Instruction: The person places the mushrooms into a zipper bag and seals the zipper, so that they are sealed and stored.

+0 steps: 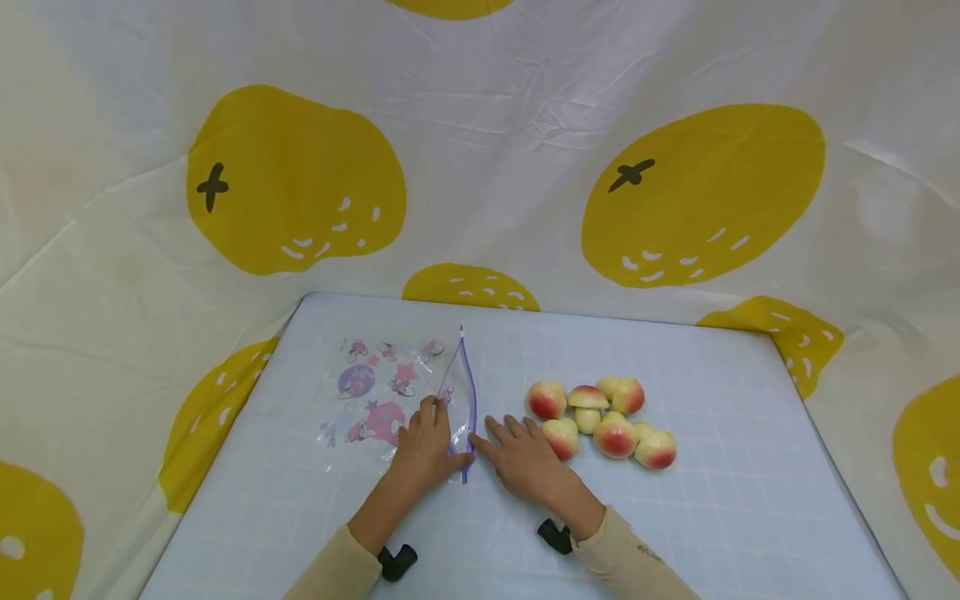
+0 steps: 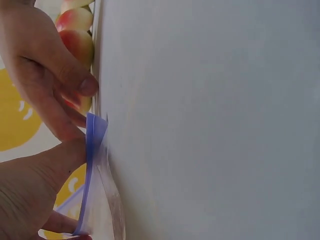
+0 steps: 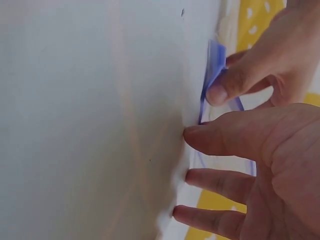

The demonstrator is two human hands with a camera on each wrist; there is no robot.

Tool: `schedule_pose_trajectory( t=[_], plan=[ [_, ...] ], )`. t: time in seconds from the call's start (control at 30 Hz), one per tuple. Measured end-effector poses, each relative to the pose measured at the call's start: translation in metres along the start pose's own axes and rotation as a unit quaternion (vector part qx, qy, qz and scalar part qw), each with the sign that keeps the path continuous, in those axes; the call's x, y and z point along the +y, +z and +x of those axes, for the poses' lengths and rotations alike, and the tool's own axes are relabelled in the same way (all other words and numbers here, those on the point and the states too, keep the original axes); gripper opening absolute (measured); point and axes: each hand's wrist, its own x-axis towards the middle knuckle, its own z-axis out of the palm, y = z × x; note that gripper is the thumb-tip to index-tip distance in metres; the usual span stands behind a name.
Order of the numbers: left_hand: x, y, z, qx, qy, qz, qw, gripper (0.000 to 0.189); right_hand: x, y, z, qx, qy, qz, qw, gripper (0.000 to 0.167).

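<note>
Bag [image 1: 390, 408] is lying under your left hand [image 1: 425, 446], fingers spread, its zip edge [image 1: 472, 392] running beside your right hand [image 1: 528, 462], fingers extended.

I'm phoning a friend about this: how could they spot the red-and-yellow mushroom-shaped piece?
On the pale blue table, rounded red-and-yellow pieces lie clustered beside the right hand. The mushroom-shaped piece sits midway along their far row. It alone shows its cap side-on above a pale stem.
</note>
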Motion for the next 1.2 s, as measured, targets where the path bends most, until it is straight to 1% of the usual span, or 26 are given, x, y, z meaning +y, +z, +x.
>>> schedule_pose_trajectory(
  t=[0.1, 0.23, 0.33, 0.43, 0.53, 0.6, 0.87, 1.0, 1.1, 1.2],
  plan=[
    [0.002, 0.002, -0.002, 0.0, 0.002, 0.007, 1.0, 0.099, -0.001, -0.001, 0.001, -0.005, 0.005, 0.005, 1.0, 0.042],
    [0.005, 0.003, -0.005, 0.007, -0.007, 0.009, 0.9999, 0.096, -0.001, -0.002, 0.001, -0.004, 0.008, 0.006, 0.9999, 0.042],
    [0.007, 0.003, -0.006, 0.016, -0.016, -0.011, 0.9997, 0.099, -0.002, -0.003, 0.0, -0.002, 0.007, 0.006, 1.0, 0.042],
    [0.008, 0.003, -0.007, 0.03, -0.014, -0.042, 0.9986, 0.104, -0.002, -0.004, 0.0, -0.005, 0.008, 0.007, 0.9999, 0.042],
    [0.008, 0.003, -0.007, 0.041, -0.004, -0.051, 0.9978, 0.107, -0.002, -0.003, 0.0, -0.006, 0.008, 0.005, 0.9999, 0.042],
    [0.008, 0.003, -0.007, 0.045, 0.0, -0.049, 0.9978, 0.108, -0.002, -0.003, 0.0, -0.006, 0.008, 0.003, 0.9999, 0.042],
    [0.007, 0.001, -0.008, 0.044, -0.002, -0.047, 0.9979, 0.109, -0.001, -0.001, 0.001, 0.001, 0.006, -0.008, 0.9999, 0.041],
    [0.007, 0.001, -0.009, 0.048, 0.004, -0.043, 0.9979, 0.109, -0.001, 0.0, 0.003, 0.003, 0.001, -0.012, 0.9999, 0.041],
    [0.008, 0.001, -0.009, 0.048, 0.008, -0.044, 0.9978, 0.108, 0.001, -0.005, 0.002, 0.01, 0.0, -0.003, 0.9999, 0.041],
    [0.008, 0.001, -0.008, 0.047, 0.007, -0.044, 0.9979, 0.108, 0.004, -0.014, -0.001, 0.013, 0.006, 0.016, 0.9998, 0.044]
  ],
)
